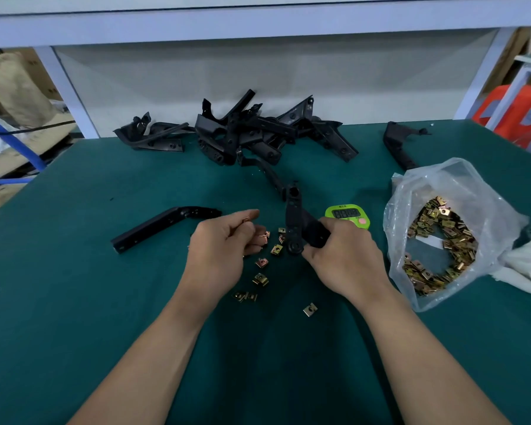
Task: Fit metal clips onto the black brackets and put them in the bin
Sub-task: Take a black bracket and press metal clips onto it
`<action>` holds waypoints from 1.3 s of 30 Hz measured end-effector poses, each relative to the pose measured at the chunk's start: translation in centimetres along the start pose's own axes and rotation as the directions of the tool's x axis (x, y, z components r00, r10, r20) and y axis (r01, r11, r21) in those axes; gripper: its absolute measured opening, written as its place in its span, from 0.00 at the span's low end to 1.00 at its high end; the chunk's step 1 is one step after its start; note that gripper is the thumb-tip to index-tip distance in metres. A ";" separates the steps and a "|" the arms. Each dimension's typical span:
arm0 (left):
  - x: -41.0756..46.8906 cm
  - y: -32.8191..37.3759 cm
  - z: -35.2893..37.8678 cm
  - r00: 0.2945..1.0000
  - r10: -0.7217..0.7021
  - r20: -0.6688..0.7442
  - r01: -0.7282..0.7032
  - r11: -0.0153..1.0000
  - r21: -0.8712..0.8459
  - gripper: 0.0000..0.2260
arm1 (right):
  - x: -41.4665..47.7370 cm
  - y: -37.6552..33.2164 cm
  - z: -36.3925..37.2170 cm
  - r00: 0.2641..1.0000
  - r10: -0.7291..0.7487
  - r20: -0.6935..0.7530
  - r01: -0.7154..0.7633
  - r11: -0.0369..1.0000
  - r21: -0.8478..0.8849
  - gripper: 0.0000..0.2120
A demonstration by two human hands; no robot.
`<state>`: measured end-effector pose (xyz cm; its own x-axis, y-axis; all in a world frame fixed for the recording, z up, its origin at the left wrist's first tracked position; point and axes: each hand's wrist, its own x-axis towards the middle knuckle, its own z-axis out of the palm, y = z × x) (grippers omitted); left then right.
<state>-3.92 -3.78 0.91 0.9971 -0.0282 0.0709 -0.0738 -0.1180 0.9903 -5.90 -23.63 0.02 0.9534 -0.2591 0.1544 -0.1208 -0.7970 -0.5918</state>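
black bracket [293, 210] was gripped in right hand [347, 259], its middle hidden | metal clip [246, 220] was pinched by left hand [221, 243], mostly concealed

**Bare hands at the workbench**

A worker's left hand [219, 240] and right hand [347, 259] are uncovered, as are both wrists. The left forearm [154, 348] and right forearm [411, 348] are slender and bare right down to the bottom edge of the view. Anything worn above the elbows lies out of sight. The fingernails are too small to make out.
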 end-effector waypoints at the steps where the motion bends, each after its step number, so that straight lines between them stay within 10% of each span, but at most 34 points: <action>1: -0.1 0.0 0.1 1.000 -0.005 0.030 0.005 1.000 -0.005 0.14 | 0.0 0.0 0.0 1.000 0.002 -0.001 -0.002 1.000 0.000 0.08; 39: -0.3 1.5 -1.3 0.984 -0.027 0.179 0.074 0.962 -0.263 0.09 | -0.4 -0.4 -0.4 0.993 -0.115 -0.015 0.112 0.985 -0.128 0.10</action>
<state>-4.30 -2.64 2.55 0.9791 -0.2020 0.0219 0.0079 0.1459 0.9893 -6.30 -23.40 0.52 0.9567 -0.1738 0.2336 -0.0471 -0.8842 -0.4648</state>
